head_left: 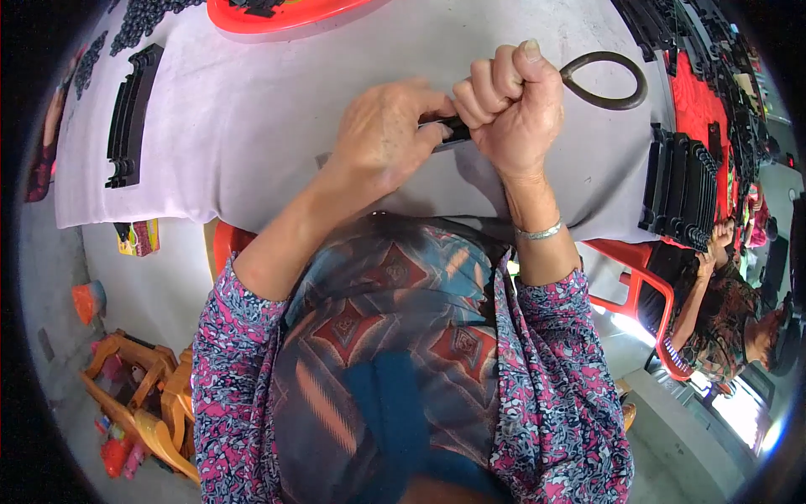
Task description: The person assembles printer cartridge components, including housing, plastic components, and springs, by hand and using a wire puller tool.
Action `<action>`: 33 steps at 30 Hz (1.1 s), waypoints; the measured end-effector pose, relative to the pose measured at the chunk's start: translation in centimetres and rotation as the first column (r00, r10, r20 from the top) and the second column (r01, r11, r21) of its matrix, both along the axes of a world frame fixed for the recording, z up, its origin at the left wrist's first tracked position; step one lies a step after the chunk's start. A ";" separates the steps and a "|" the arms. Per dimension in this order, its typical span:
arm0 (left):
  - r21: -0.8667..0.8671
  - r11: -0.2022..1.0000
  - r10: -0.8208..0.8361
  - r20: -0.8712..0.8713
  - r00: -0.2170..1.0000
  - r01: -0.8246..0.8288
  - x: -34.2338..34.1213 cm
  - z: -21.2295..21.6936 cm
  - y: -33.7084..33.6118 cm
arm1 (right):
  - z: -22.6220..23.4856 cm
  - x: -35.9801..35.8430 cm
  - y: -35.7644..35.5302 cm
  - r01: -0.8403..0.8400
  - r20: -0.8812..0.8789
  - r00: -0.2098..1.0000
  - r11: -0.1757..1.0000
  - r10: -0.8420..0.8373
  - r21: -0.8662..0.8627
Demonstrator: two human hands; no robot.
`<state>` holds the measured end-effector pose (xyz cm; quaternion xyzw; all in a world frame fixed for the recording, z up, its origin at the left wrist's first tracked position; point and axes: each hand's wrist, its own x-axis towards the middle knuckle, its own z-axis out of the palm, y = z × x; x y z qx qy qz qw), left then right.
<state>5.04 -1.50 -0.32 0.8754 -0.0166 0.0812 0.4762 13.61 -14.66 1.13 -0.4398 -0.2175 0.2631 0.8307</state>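
Across the grey-clothed table, a red tray and 2 stacks of black strips are sitting apart from the hands, apparently not blocking them. The right hand, fingers tightly curled, is clenching a looped dark tool, likely for firmness. The left hand, fingers nearly closed, seems to be pinching a black piece between the hands, probably steadying it.

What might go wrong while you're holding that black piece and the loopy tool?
The looped tool might slip toward the left hand, since the right hand grips it close by. The black piece might twist out of the left hand's pinch. The stack of black strips lies near the table's edge, so a bump might knock it off.
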 end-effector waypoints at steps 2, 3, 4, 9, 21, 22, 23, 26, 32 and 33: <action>0.005 1.000 -0.022 0.036 0.999 0.022 0.1 -0.9 0.3 | -0.2 -1.0 0.8 0.062 0.116 0.992 0.994 -0.051 -0.091; 0.005 1.000 -0.023 0.037 0.999 0.023 0.1 -0.7 0.3 | -0.3 -1.3 0.9 0.132 0.235 0.968 0.976 -0.089 -0.175; -0.003 1.000 -0.012 0.000 1.000 0.012 0.1 -0.5 0.2 | -0.2 -1.3 0.8 0.134 0.235 0.968 0.975 -0.090 -0.176; -0.030 1.000 0.009 0.003 1.000 -0.009 0.0 -0.6 0.0 | 0.2 -1.1 0.8 0.122 0.143 0.984 0.985 -0.104 -0.122; 0.090 0.996 -0.003 0.089 0.996 -0.005 -0.1 -0.3 0.0 | 0.1 -0.1 0.2 0.082 -0.029 0.996 0.997 -0.081 0.011; 0.084 0.996 -0.001 0.072 0.997 -0.005 -0.1 -0.1 -0.1 | 0.0 -0.1 0.1 0.075 -0.019 0.997 0.997 -0.075 0.016; 0.078 0.997 0.000 0.056 0.998 -0.004 -0.1 0.0 -0.1 | -0.1 -0.1 0.1 0.068 -0.010 0.998 0.997 -0.068 0.021; 0.105 0.994 0.012 0.037 0.999 -0.015 0.0 -0.2 -0.2 | 0.1 -0.2 0.2 0.075 0.011 0.997 0.997 -0.075 -0.007; 0.097 0.995 0.022 0.005 1.000 -0.022 0.2 0.0 -0.4 | -0.1 -0.1 0.3 0.064 0.004 0.998 0.998 -0.064 0.002; 0.095 0.995 0.022 0.005 1.000 -0.022 0.2 -0.2 -0.4 | 0.0 -0.2 0.4 0.064 0.004 0.998 0.998 -0.064 0.001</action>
